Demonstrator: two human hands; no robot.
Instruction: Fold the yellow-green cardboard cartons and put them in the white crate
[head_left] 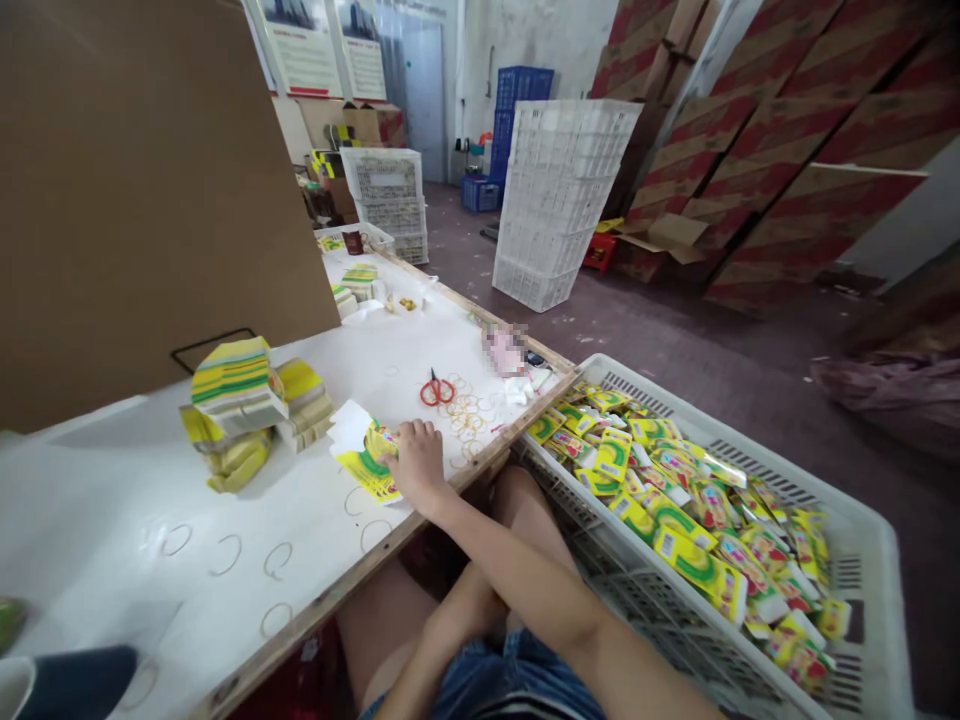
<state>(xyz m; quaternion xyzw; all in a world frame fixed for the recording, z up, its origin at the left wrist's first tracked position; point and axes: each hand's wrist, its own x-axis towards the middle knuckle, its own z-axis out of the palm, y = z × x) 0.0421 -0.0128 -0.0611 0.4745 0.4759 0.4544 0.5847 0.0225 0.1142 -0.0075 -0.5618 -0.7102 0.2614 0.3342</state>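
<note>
My right hand (421, 462) is at the table's near edge, its fingers curled over the right side of a fanned stack of flat yellow-and-green printed cartons (367, 478). The thumb lies on top of the printed face. My left hand (480, 598) is low in my lap, below the table edge and partly behind my right forearm; its fingers are hidden. Beyond the right hand lie red-handled scissors (436, 390) and a loose heap of rubber bands (466, 412). Left of the fanned stack, bundles of flat cartons (234, 385) are piled up.
At my right stands a white plastic crate (862, 520) of filled yellow packets (675, 500). A large cardboard sheet (150, 200) rises at the left. A dark blue cup (82, 685) sits at the lower left. White crates (559, 200) and cardboard boxes (795, 150) are stacked behind.
</note>
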